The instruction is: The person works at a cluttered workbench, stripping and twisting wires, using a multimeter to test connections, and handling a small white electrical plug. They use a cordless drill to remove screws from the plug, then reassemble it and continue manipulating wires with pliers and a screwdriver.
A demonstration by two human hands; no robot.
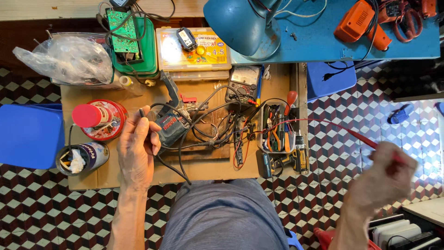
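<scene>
**Both hands closed on multimeter probe leads over cluttered bench**

Left hand [135, 150] curled nearly shut, pinching a black probe [142, 112] upright between thumb and fingers, near-left on the cardboard-topped bench [92, 178], just beside the blue power tool [170, 127]. Right hand [381, 178] blurred, fisted around a red probe [363, 138], out right over the tiled floor [337, 120]. Red lead runs left toward the tool tray [277, 127]. Multimeter [243, 83] sits far-centre.
</scene>
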